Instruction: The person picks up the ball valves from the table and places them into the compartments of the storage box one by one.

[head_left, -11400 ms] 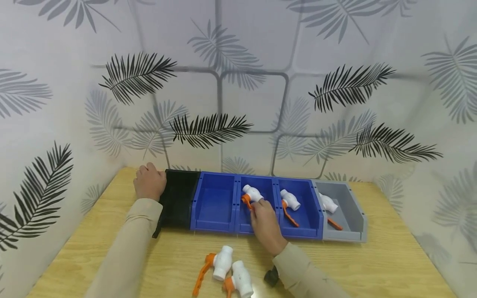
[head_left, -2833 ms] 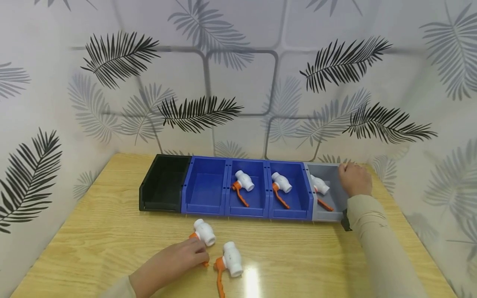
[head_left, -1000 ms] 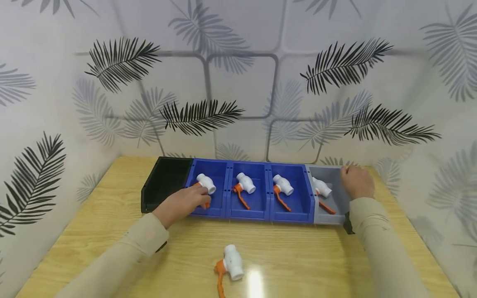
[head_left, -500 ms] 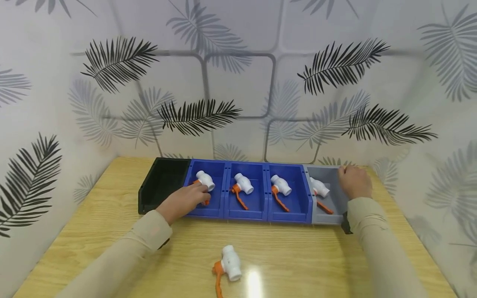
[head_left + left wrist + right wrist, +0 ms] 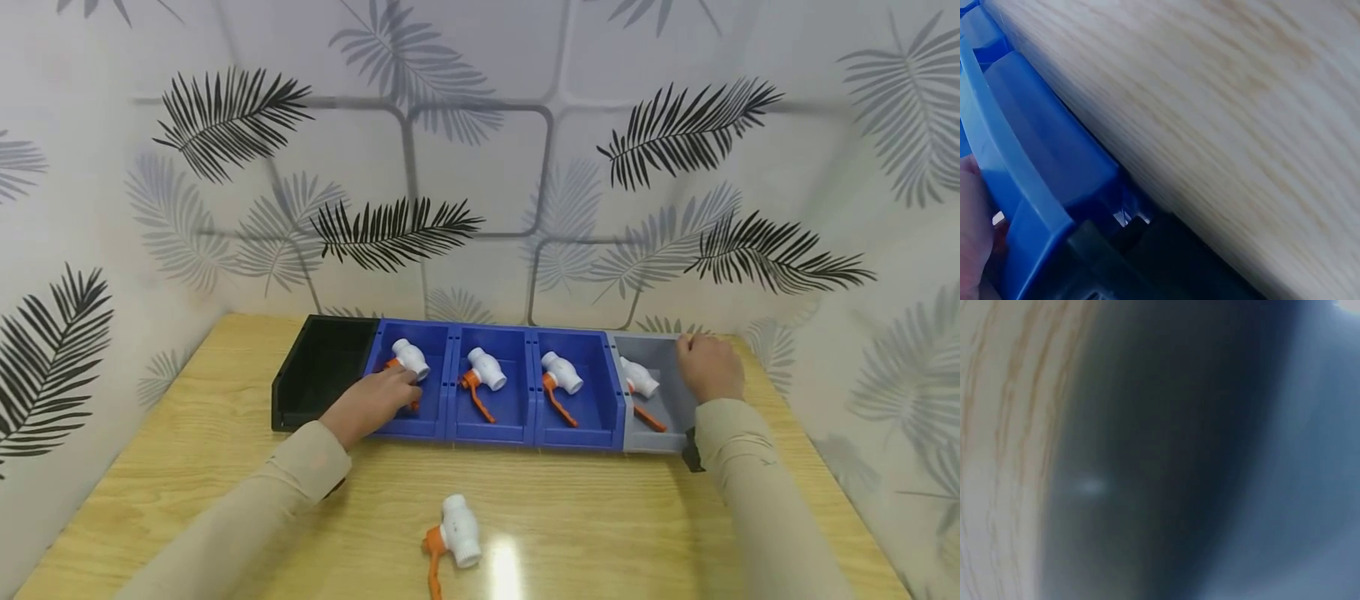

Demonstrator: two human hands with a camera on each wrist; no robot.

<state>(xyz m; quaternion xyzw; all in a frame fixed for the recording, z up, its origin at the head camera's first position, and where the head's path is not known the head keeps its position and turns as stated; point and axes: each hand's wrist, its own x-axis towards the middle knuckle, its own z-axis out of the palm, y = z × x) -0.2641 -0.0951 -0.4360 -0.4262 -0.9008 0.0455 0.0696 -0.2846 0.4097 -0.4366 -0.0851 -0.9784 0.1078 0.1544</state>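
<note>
My left hand (image 5: 372, 404) reaches into the leftmost blue bin (image 5: 435, 427) and grips the orange handle of a white ball valve (image 5: 410, 358). The handle is mostly covered by my fingers. In the left wrist view, part of that hand's fingers (image 5: 972, 231) shows behind the blue bin wall (image 5: 1050, 131). My right hand (image 5: 711, 367) holds the right wall of the grey bin (image 5: 654, 442); its fingertips are hidden. The right wrist view is a blur of wall and table. Another ball valve (image 5: 459, 533) with an orange handle lies on the table near the front.
A black bin (image 5: 318, 367) ends the row at the left. The middle blue bin holds a ball valve (image 5: 489, 369), the right blue bin holds another valve (image 5: 562, 373), and one more valve (image 5: 639, 377) lies in the grey bin. A leaf-patterned wall covering (image 5: 480, 167) rises behind.
My right hand let go of the valve in the middle blue bin and took the grey bin. My left hand left the black bin and carried a table valve into the left blue bin.
</note>
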